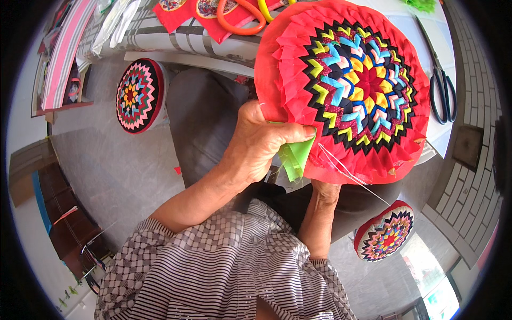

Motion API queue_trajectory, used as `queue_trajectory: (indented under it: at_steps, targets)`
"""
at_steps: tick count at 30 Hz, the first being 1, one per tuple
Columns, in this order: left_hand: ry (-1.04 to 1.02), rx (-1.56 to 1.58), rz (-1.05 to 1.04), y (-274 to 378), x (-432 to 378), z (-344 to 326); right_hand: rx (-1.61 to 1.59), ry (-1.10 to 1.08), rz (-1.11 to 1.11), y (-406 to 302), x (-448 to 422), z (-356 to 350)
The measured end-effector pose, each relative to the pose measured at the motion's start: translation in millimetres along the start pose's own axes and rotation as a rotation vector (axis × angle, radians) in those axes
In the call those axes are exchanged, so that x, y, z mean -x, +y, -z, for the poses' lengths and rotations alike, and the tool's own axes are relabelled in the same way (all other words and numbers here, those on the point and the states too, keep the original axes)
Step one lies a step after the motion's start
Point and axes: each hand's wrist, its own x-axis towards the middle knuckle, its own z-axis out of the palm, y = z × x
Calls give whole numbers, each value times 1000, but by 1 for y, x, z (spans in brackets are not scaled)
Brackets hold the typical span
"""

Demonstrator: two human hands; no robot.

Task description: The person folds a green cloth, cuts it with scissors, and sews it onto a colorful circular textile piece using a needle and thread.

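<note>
A round folded-patchwork piece (368, 86) faces up before me, with a red cloth base, a ring of red folded points and multicoloured points around a dark red centre. My left hand (260, 138) grips its left edge, thumb on top. Under that thumb a bright green cloth piece (296, 160) lies against the red rim, its frayed end hanging down. White thread (344, 170) runs from the rim near the thumb towards the lower right; I see no needle. Of my right hand (326, 191) only the wrist side shows below the piece; its fingers are hidden underneath.
Black-handled scissors (443, 94) lie on the table at right. Orange-handled scissors (242, 18) rest on red cloth (172, 18) at the table's far side. Stools with patchwork tops stand at left (134, 96) and lower right (386, 236). Green scraps (420, 5) lie at top right.
</note>
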Motion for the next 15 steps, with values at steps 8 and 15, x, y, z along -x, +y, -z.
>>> queue_trajectory:
  at_steps: [8,15]
  targets:
    - [-22,-8,-18,-2,1,2,14,11,9,-4,-2,-4]
    - [-22,-10,-18,2,0,3,20,19,11,-6,-4,-2]
